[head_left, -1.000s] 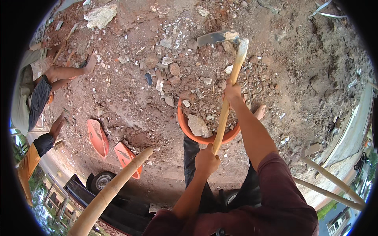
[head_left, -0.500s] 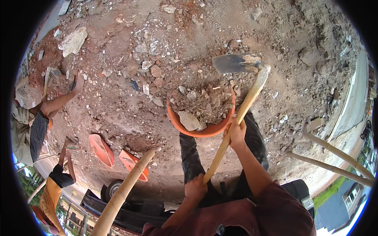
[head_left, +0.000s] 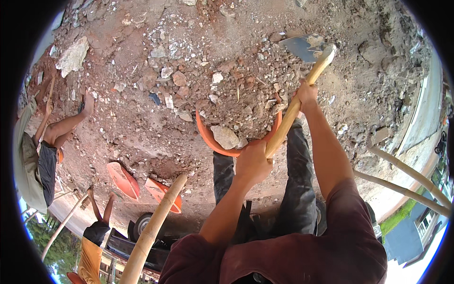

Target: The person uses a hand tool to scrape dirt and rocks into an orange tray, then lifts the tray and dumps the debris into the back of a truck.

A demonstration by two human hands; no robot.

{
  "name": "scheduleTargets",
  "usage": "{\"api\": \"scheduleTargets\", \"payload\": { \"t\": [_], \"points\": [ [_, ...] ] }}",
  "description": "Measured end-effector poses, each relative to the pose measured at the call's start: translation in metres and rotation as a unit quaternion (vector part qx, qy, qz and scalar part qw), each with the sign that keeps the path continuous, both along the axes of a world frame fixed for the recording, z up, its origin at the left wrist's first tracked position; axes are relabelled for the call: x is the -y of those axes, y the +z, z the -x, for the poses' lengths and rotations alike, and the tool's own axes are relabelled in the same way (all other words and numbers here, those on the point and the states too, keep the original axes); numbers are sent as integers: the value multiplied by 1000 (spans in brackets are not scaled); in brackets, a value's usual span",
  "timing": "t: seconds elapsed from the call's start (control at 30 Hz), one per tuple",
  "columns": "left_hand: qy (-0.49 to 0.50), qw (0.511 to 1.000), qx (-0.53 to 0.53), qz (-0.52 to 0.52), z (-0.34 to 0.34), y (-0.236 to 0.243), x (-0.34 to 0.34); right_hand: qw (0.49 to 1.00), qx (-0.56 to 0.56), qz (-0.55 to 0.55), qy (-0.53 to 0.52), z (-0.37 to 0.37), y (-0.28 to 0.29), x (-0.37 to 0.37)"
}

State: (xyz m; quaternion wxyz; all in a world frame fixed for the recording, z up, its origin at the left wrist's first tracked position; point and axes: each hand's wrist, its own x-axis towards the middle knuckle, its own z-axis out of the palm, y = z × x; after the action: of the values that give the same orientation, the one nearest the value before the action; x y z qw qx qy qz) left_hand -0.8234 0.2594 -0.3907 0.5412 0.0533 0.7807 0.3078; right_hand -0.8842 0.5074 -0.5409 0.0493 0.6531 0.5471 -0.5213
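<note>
My left hand (head_left: pixel 253 161) is closed round the lower part of a wooden hoe handle (head_left: pixel 283 130), low over the orange basin. My right hand (head_left: pixel 306 97) grips the handle higher up, a short way below the head. The dark metal hoe blade (head_left: pixel 299 48) is at the top right, above rubble-strewn dirt. The orange basin (head_left: pixel 206 131) in front of my legs is heaped with soil and stones, including a large pale rock (head_left: pixel 223 136).
Two orange basins (head_left: pixel 122 177) (head_left: pixel 172 201) lie left. Bamboo poles (head_left: pixel 156 227) (head_left: pixel 404 173) stand either side. Two other people (head_left: pixel 30 170) (head_left: pixel 89 251) are at the left. A vehicle wheel (head_left: pixel 139 224) is behind my legs. A pale strip (head_left: pixel 421 118) runs along the right.
The hoe blade has moved right over the last second, dipping and then rising again. Both my hands have moved up and forward since half a second ago. More soil now lies in the basin.
</note>
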Motion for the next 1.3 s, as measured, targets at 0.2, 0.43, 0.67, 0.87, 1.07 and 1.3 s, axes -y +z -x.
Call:
{"api": "scheduleTargets", "payload": {
  "t": [0.2, 0.43, 0.67, 0.87, 1.07, 1.3],
  "points": [
    [129, 989, 64, 24, -20, 49, 54, 987, 50, 106, 110, 24, 32, 107],
    [126, 989, 42, 71, -27, 70, 55, 975, 46, 163, 146, 13, 25, 123],
    [-4, 987, 35, 157, -69, 100, 54, 964, -1, 263, -33, -73, 36, 120],
    [-59, 980, 29, 188, -20, 104, 45, 957, -25, 276, -80, -54, 16, 109],
    [-135, 975, -15, 176, 28, 105, 57, 950, -31, 292, -109, -28, 15, 118],
    [-127, 975, -26, 180, 23, 105, 60, 949, -44, 294, -105, -26, 20, 118]
  ]
}}
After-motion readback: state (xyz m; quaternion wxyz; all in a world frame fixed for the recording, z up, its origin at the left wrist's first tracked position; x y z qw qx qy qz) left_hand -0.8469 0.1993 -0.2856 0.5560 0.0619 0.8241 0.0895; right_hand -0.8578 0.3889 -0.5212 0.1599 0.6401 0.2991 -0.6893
